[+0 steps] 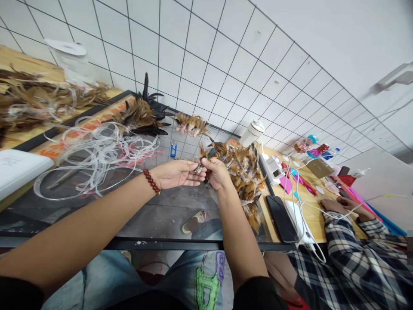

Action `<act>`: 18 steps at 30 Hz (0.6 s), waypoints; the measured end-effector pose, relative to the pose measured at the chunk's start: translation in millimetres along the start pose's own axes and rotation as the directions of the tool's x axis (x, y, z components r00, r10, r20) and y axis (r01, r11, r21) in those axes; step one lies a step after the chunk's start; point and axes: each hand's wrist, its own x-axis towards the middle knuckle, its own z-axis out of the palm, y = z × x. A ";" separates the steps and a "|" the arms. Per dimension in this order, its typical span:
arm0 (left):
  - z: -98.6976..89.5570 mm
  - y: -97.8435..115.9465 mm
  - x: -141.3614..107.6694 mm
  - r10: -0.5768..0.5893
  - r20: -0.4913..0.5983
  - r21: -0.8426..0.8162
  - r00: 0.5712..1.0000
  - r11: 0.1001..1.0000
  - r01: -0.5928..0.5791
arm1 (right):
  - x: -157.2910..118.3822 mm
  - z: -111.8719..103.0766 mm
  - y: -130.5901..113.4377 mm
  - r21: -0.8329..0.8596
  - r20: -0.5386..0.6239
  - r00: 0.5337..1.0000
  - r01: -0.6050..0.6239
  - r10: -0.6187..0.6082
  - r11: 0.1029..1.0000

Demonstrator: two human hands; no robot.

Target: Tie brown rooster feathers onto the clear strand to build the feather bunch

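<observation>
Above the glass tabletop (pixel 145 215), my left hand (pixel 176 174) and my right hand (pixel 220 174) meet at the fingertips. Both pinch a small bunch of feathers (pixel 200 164), whose quill ends lie over my left fingers. Its exact make-up is too small to see. A red bead bracelet (pixel 151 181) circles my left wrist. Just beyond my right hand spreads a pile of brown feathers (pixel 245 163). A blue clip (pixel 173 150) lies past my left hand. To the left is a tangle of clear ribbon (pixel 97 150) with some pink strands.
Dark and brown feathers (pixel 142 113) lie behind the ribbon, with more feather bundles (pixel 192 125) against the wire grid. At the right are a white bottle (pixel 252 131), a power strip (pixel 274 170), a black phone (pixel 281 217) and cables. A co-worker's plaid sleeve (pixel 342 237) is beside them.
</observation>
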 end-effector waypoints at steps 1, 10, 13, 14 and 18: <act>-1.2 -0.1 -0.2 -0.026 -0.002 0.009 1.000 1.000 0.026 | -0.7 0.2 0.4 -0.019 0.025 1.000 -0.008 0.008 1.000; 2.3 -2.4 5.7 0.141 -0.294 -0.116 0.945 0.976 -0.182 | -0.5 3.2 4.0 -0.350 0.020 0.940 0.325 -0.339 0.879; 5.5 -3.5 7.3 0.188 -0.386 -0.149 0.903 0.953 -0.262 | -2.7 5.6 4.6 -0.668 0.128 0.798 0.508 -0.589 0.543; 6.6 -4.2 7.5 0.195 -0.385 -0.139 0.902 0.954 -0.266 | -4.1 6.7 5.2 -0.735 0.171 0.762 0.521 -0.625 0.435; 11.0 -4.9 6.2 0.276 -0.369 -0.054 0.887 0.947 -0.317 | -8.5 10.2 8.7 -0.854 0.229 0.690 0.480 -0.687 0.198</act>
